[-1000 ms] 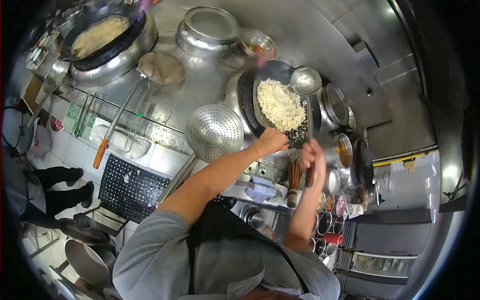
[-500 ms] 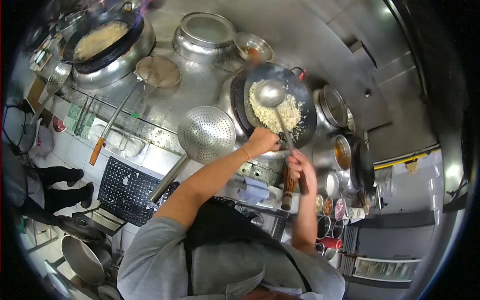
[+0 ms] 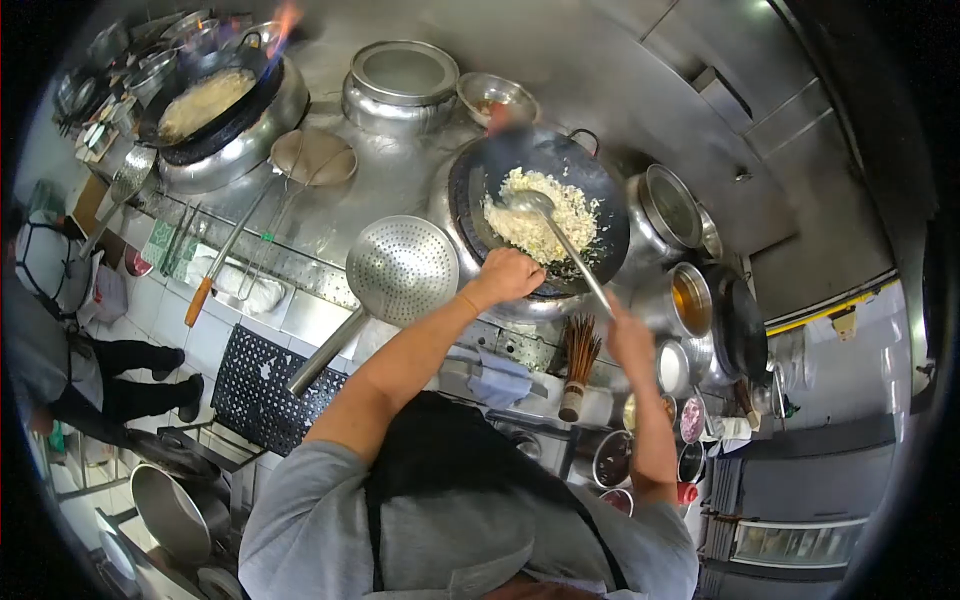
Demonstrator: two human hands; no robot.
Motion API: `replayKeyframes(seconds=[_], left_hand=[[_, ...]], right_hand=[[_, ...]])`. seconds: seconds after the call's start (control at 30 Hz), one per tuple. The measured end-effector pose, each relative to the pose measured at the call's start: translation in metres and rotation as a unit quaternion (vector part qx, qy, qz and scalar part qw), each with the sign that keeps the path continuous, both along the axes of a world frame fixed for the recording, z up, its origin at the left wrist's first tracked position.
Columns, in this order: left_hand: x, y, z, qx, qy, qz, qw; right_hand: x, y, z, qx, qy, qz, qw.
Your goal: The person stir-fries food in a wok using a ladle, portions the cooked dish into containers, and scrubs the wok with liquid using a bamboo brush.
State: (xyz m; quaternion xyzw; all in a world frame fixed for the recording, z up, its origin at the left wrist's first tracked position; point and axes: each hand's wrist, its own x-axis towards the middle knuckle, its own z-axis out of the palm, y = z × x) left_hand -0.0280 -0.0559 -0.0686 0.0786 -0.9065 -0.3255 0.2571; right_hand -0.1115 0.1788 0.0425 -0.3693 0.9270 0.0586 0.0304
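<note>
My left hand (image 3: 512,275) is closed at the near rim of a black wok (image 3: 608,195), where its fingers hide what part they grip. Pale yellow fried rice (image 3: 570,208) with green bits lies in the wok. A long metal ladle (image 3: 575,252) is in my right hand (image 3: 630,345), which is wrapped round its handle and slightly blurred. The ladle's bowl rests tilted among the grains at the wok's middle. Left of my left hand, a large perforated strainer (image 3: 404,268) lies across the counter's edge.
Another wok (image 3: 165,130) with bubbling pale contents stands far left, flame behind it. A lidded pot (image 3: 405,72) and metal bowl (image 3: 497,98) sit at the back. A bamboo brush (image 3: 578,375) and ingredient pots (image 3: 613,458) are near my right forearm. Another person (image 3: 60,330) stands at left.
The ladle's bowl has gone down into the rice and turned over. My right hand has moved a little to the right. My left hand stays at the wok's rim.
</note>
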Motion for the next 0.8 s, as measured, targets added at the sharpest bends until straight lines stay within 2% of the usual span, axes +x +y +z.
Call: replayKeyframes(seconds=[0.07,0.13,0.23,0.33,0.4,0.47,0.53,0.6,0.63,0.73,0.77,0.8], left_hand=[[0.002,0.005,-0.002,0.001,-0.02,0.003,1.0],[-0.003,0.004,0.0,0.0,-0.055,0.006,0.998],[-0.005,0.004,0.002,-0.017,-0.068,0.012,0.997],[-0.007,0.007,0.005,-0.035,-0.069,0.033,0.996],[0.003,0.017,0.006,-0.048,-0.08,0.025,0.995],[0.026,0.033,0.04,-0.061,-0.081,0.009,0.995],[0.067,0.048,0.085,-0.048,0.006,-0.017,0.999],[0.07,0.051,0.103,-0.1,0.065,0.002,0.993],[0.068,0.054,0.105,-0.121,0.094,0.012,0.988],[0.037,0.038,0.09,-0.06,0.068,0.045,0.995],[0.023,0.037,0.054,-0.05,-0.007,0.054,0.997],[0.027,0.039,0.033,-0.053,-0.015,0.042,0.998]], right_hand=[[-0.009,0.047,0.002,-0.121,0.041,0.061,0.99],[0.015,0.065,0.034,-0.068,0.058,-0.002,0.996],[0.032,0.097,0.043,-0.086,0.005,-0.068,0.994],[0.04,0.092,0.008,-0.07,-0.015,-0.065,0.995],[0.046,0.106,0.007,-0.079,-0.05,-0.059,0.994],[0.033,0.108,0.02,-0.094,-0.072,-0.035,0.992],[0.055,0.123,0.085,-0.131,-0.133,-0.023,0.982],[0.046,0.155,0.097,-0.154,-0.19,-0.049,0.969],[0.048,0.147,0.106,-0.101,-0.146,-0.05,0.983],[0.027,0.105,0.069,-0.113,-0.125,-0.046,0.985],[0.007,0.093,0.032,-0.143,-0.121,-0.019,0.982],[-0.006,0.086,0.006,-0.175,-0.118,0.005,0.977]])
